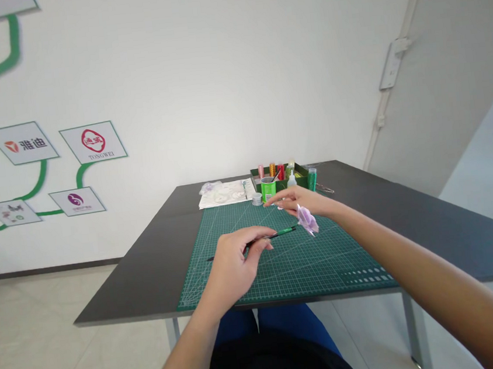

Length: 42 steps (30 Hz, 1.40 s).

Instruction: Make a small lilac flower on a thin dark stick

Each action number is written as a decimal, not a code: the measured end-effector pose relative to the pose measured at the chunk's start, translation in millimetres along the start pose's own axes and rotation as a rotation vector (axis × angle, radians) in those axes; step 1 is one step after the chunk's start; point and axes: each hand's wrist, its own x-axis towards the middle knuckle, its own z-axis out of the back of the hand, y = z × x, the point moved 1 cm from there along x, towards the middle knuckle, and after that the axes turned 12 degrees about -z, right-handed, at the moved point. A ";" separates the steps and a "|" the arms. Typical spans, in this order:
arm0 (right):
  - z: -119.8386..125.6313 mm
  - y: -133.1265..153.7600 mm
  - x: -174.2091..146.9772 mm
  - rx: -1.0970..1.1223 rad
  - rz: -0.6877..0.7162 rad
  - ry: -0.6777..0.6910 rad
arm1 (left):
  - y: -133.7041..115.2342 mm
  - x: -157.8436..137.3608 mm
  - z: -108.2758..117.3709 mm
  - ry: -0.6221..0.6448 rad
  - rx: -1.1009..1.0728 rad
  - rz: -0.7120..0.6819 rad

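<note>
My left hand (pixel 239 261) is closed around the thin stem (pixel 284 231) of an artificial flower, held low over the green cutting mat (pixel 325 261). The stem is green towards the bloom, and its dark end pokes out left of the hand. At its right tip is a pale purple flower (pixel 307 220), in front of my right wrist. My right hand (pixel 303 200) reaches forward with fingers stretched out and apart, beside a bright green can (pixel 269 189). A small grey-white jar (pixel 257 199) stands left of the can. Near the right fingers shows a small purple bit, partly hidden.
Behind the can, a dark green box (pixel 302 180) holds several bottles and coloured rolls. A green tube (pixel 312 179) and a white-tipped bottle (pixel 291 180) stand close by. White sheets (pixel 225 194) with pale petals lie at the back left of the black table (pixel 150 271).
</note>
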 end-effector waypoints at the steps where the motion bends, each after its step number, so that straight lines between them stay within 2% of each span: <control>1: -6.9 -7.6 -2.2 0.012 -0.014 0.016 | 2.1 0.3 1.1 -0.032 -0.003 0.018; 5: -33.0 -31.9 -19.3 0.057 -0.056 0.117 | 15.6 2.7 4.7 -0.159 0.002 0.081; 9: -50.8 -45.4 -43.0 0.091 -0.068 0.202 | 35.2 7.1 5.1 -0.217 -0.037 0.108; 12: -54.6 -51.6 -58.2 0.089 -0.081 0.220 | 49.0 9.9 3.4 -0.240 -0.138 0.154; 15: -48.4 -61.0 -66.6 0.084 -0.117 0.186 | 57.2 11.7 1.2 -0.259 -0.254 0.200; 24: 3.9 -113.4 -67.5 -0.002 -0.282 -0.040 | 63.5 15.0 -6.9 -0.259 -0.407 0.258; 29: 33.0 -142.8 -72.4 0.070 -0.410 -0.158 | 63.2 15.5 -9.8 -0.239 -0.404 0.266; 33: 60.2 -173.5 -81.3 0.022 -0.628 -0.329 | 62.7 16.5 -9.8 -0.235 -0.390 0.253; 35: 73.5 -183.7 -88.3 -0.105 -0.800 -0.463 | 62.8 16.8 -9.3 -0.240 -0.380 0.246; 37: 81.2 -183.0 -95.5 -0.265 -0.912 -0.602 | 62.5 16.9 -9.5 -0.232 -0.368 0.249; 39: 77.8 -167.6 -100.5 -0.410 -0.879 -0.705 | 61.4 17.1 -11.2 -0.204 -0.354 0.258; 41: 60.4 -138.7 -102.2 -0.446 -0.720 -0.754 | 59.4 17.4 -14.4 -0.174 -0.343 0.263; 42: 46.8 -120.9 -101.7 -0.374 -0.611 -0.725 | 58.1 17.7 -16.3 -0.163 -0.337 0.263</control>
